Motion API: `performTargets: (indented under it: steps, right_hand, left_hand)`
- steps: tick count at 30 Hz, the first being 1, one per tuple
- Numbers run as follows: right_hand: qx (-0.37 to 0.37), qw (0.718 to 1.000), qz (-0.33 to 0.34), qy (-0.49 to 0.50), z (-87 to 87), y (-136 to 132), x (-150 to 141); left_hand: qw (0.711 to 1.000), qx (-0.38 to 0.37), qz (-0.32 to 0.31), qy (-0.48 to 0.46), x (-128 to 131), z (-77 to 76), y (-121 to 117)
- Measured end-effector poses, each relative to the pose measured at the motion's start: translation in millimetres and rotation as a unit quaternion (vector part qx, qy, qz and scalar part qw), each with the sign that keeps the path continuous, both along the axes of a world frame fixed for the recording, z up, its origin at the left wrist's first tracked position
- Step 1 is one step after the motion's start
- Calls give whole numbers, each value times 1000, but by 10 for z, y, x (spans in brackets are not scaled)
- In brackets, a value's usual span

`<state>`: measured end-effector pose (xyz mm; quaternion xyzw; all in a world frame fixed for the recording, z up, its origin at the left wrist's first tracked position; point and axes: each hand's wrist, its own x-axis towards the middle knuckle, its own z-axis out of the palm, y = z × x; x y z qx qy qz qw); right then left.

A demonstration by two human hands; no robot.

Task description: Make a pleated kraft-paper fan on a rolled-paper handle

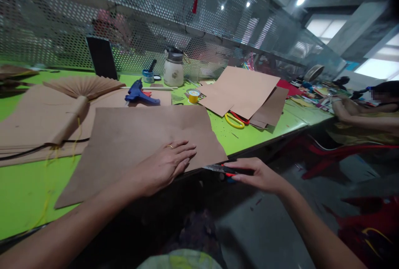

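A large sheet of brown kraft paper [134, 136] lies on the table, its front edge running to the table's edge. My left hand [170, 163] rests flat on the sheet, fingers stretched out to the right, a ring on one finger. At the sheet's front right corner, my right hand [255, 173] grips a utility knife [229, 170] with a red and black handle. Its silver blade points left along the front edge of the paper; whether it touches the paper, I cannot tell.
A blue glue gun [140, 94] lies behind the sheet. Left of it is a pleated paper fan [84, 88] on more brown paper. A jar [173, 69], yellow tape roll [193, 96], yellow-handled scissors [234, 120] and stacked paper [243, 90] stand right. Another person sits far right.
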<state>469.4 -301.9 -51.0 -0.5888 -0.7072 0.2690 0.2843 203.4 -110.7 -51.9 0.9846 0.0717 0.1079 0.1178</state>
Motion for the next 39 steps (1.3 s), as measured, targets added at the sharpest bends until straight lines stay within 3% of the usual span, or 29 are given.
performTargets:
  steps: [4, 12, 22, 26, 32, 36, 39]
  right_hand:
    - [-6, 1000, -7, -3, 27, -43, 0]
    - [-7, 998, 35, 47, 28, 176, -197]
    - [7, 999, 16, 29, -15, 104, -208]
    - [13, 999, 18, 24, 18, 107, -180]
    - [-2, 1000, 16, -6, 128, 24, 42]
    - [-30, 999, 14, -10, 106, 17, 117]
    - [-27, 1000, 13, -7, 58, 18, 129]
  left_hand:
    - [1000, -17, 4, -21, 2, 11, -8]
    - [998, -64, 7, -10, -16, -2, 3]
    - [998, -62, -6, -19, 12, -75, 44]
    - [998, -59, -2, -5, 51, -12, -10]
    - [996, -65, -47, -43, 232, 128, -164]
    - [996, -46, -2, -77, 226, 65, -174]
    - [993, 15, 49, -110, -1, 25, -93]
